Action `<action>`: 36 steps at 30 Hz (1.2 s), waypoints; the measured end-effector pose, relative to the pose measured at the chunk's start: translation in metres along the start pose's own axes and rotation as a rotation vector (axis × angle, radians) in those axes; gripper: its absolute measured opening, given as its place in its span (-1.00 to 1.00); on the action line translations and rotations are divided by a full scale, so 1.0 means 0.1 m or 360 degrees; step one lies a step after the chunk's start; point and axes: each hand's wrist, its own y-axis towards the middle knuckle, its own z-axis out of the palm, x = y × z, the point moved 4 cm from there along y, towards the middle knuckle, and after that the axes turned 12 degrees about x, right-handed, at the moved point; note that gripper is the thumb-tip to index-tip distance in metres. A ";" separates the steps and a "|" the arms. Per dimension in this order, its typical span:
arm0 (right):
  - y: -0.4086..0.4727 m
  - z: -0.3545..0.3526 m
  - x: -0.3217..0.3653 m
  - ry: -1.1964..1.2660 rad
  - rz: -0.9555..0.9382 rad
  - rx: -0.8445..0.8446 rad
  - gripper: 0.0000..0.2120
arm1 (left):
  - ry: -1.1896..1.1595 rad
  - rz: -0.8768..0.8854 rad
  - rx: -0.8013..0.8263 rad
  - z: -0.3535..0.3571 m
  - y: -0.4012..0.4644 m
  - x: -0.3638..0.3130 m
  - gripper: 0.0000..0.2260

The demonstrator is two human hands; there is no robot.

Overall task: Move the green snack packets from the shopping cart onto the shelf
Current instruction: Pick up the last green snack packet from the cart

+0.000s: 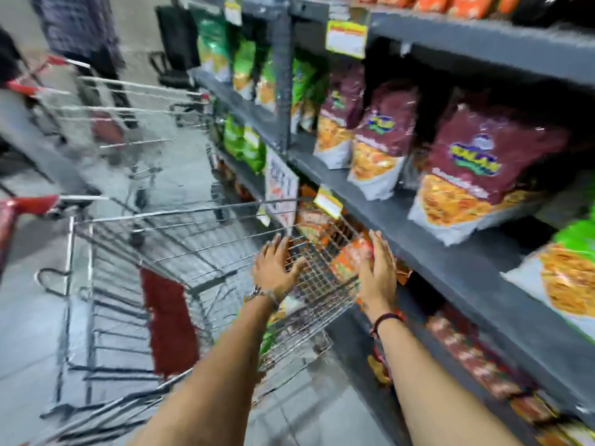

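The wire shopping cart [180, 239] with a red handle stands against the grey shelf [418, 233]. My left hand [273, 265] is over the cart's front end, fingers spread, holding nothing. My right hand [380, 268] hovers beside the cart's front wire wall, fingers straight and empty, near orange packets [351, 252] on the lower shelf. A bit of green packet [269, 341] shows through the cart's wires under my left forearm. Green snack packets [244, 143] stand on the shelves further along, and one [576, 236] at the right edge. The picture is motion-blurred.
Maroon snack bags [476, 169] fill the middle shelf. A second cart [122, 114] stands further down the aisle, with a person [83, 30] behind it. Yellow price tags [328, 201] hang off the shelf edges. A red cloth [167, 320] hangs in my cart.
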 end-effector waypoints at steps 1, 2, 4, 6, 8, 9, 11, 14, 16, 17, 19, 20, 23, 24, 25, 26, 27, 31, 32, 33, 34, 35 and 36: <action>0.07 0.18 0.04 0.0028 0.0007 0.0044 -0.50 | 0.0013 -0.0043 -0.0026 -0.10 0.03 0.17 -0.18; 0.14 0.34 0.09 0.0052 0.0008 0.0089 -0.51 | 0.0043 -0.0071 -0.0053 -0.19 0.06 0.32 -0.17; 0.29 0.68 0.13 0.0061 -0.0004 0.0205 -0.52 | 0.0081 -0.0164 -0.0071 -0.30 0.12 0.62 -0.12; 0.48 0.98 0.11 0.0038 -0.0011 0.0348 -0.58 | 0.0077 -0.0252 -0.0072 -0.35 0.23 0.87 -0.10; 0.70 1.24 0.06 0.0021 0.0027 0.0485 -0.63 | 0.0064 -0.0354 -0.0067 -0.34 0.38 1.09 -0.11; 0.82 1.38 0.04 0.0031 0.0048 0.0547 -0.64 | 0.0059 -0.0405 -0.0061 -0.33 0.46 1.19 -0.11; 1.07 1.73 -0.03 0.0019 0.0029 0.0698 -0.64 | 0.0027 -0.0519 -0.0028 -0.29 0.65 1.43 -0.09; 1.35 2.24 -0.27 -0.0168 -0.0017 0.0981 -0.62 | -0.0097 -0.0698 0.0089 -0.10 0.89 1.75 -0.15; 1.39 2.53 -0.56 -0.0328 -0.0009 0.1201 -0.62 | -0.0147 -0.0819 0.0206 0.14 0.98 1.97 -0.24; 1.38 2.63 -0.70 -0.0388 0.0005 0.1281 -0.61 | -0.0161 -0.0847 0.0275 0.27 1.00 2.06 -0.25; 1.36 2.88 -1.02 -0.0494 0.0059 0.1426 -0.60 | -0.0161 -0.0915 0.0460 0.57 1.03 2.31 -0.20; 1.33 3.01 -1.17 -0.0582 0.0059 0.1523 -0.59 | -0.0121 -0.0961 0.0582 0.74 1.02 2.47 -0.19; 1.21 3.30 -1.51 -0.1053 -0.0049 0.1929 -0.53 | -0.0037 -0.1042 0.0920 1.25 0.92 2.90 -0.15; 1.19 3.38 -1.60 -0.1164 -0.0099 0.2056 -0.52 | -0.0058 -0.1076 0.1011 1.41 0.87 3.01 -0.10; 1.15 3.48 -1.69 -0.1257 -0.0125 0.2177 -0.50 | -0.0095 -0.1124 0.1093 1.57 0.81 3.10 -0.04; 1.13 3.56 -1.75 -0.1352 -0.0159 0.2281 -0.47 | -0.0125 -0.1164 0.1170 1.70 0.74 3.17 0.01; 1.11 3.66 -1.82 -0.1459 -0.0229 0.2386 -0.41 | -0.0136 -0.1188 0.1239 1.81 0.68 3.18 0.06; 0.98 3.97 -2.03 -0.1582 -0.0415 0.2770 -0.25 | -0.0071 -0.1251 0.1261 2.06 0.55 3.19 0.09; 0.95 3.99 -2.05 -0.1541 -0.0420 0.2793 -0.25 | -0.0028 -0.1241 0.1150 2.04 0.59 3.19 0.07; 0.92 4.01 -2.08 -0.1493 -0.0399 0.2773 -0.27 | 0.0056 -0.1187 0.0976 1.98 0.65 3.20 0.07; 0.92 4.01 -2.08 -0.1454 -0.0388 0.2704 -0.31 | 0.0156 -0.1106 0.0820 1.93 0.73 3.22 0.09; 0.94 4.01 -2.10 -0.1440 -0.0378 0.2605 -0.36 | 0.0236 -0.1042 0.0690 1.88 0.82 3.23 0.08; 0.98 3.98 -2.11 -0.1452 -0.0369 0.2481 -0.41 | 0.0243 -0.1014 0.0634 1.82 0.91 3.25 -0.01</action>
